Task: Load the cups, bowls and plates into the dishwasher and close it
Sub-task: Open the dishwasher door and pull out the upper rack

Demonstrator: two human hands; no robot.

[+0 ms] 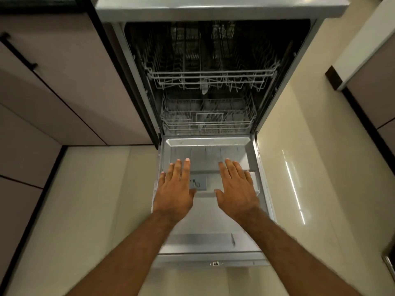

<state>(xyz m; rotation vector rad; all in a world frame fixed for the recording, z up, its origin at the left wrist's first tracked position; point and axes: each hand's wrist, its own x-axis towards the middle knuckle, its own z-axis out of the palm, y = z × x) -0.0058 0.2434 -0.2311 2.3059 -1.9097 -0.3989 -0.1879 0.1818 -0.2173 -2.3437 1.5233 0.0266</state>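
Observation:
The dishwasher [136, 67] stands open in front of me, its steel door [210, 212] folded down flat. Inside, the upper wire rack [211, 79] and the lower wire rack [208, 121] are pushed in. No cups, bowls or plates show on either rack. My left hand [175, 189] hovers palm down over the left half of the door, fingers spread, holding nothing. My right hand [237, 186] hovers over the right half the same way, beside the detergent compartment [198, 183]. Whether the palms touch the door I cannot tell.
Mauve cabinet fronts [53, 92] with a black handle [19, 51] stand to the left. A worktop edge [213, 10] runs above the dishwasher. Cream floor tiles [96, 199] lie on both sides of the door. More cabinets [376, 82] stand at the right.

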